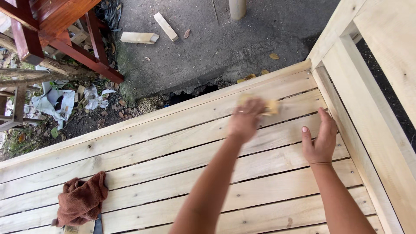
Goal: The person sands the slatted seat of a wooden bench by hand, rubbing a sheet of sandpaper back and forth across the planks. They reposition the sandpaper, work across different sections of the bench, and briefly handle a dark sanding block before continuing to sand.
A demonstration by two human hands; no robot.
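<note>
Outdoor work spot: grey concrete floor (203, 47) at top, dirt and litter at left, and a big unfinished pale wood slatted frame (173, 173) filling the lower half, with a raised side rail (368, 112) running down the right edge. It looks like a bed or bench base; I cannot tell which. The slats run left to right with narrow gaps between them.

Left hand (245, 119) reaches out over the upper slats, fingers curled shut round a small yellowish block (269, 106), probably a sanding block, blurred. The block sits pressed on a slat near the far right corner of the frame and sticks out to the right of the fist.

Right hand (321, 138) lies just beside it to the right, flat on the slats, fingers spread and open, holding nothing, its fingertips near the side rail. The hands are close together but not touching.

A crumpled brown rag (81, 199) lies on the slats at lower left, well apart from both hands, with a dark flat tool partly under it, too hidden to identify.

On the concrete: two pale wood offcuts (139, 37), a few dry leaves. A red-brown wooden furniture leg frame (65, 39) stands at top left, over crumpled paper scraps (56, 102).
</note>
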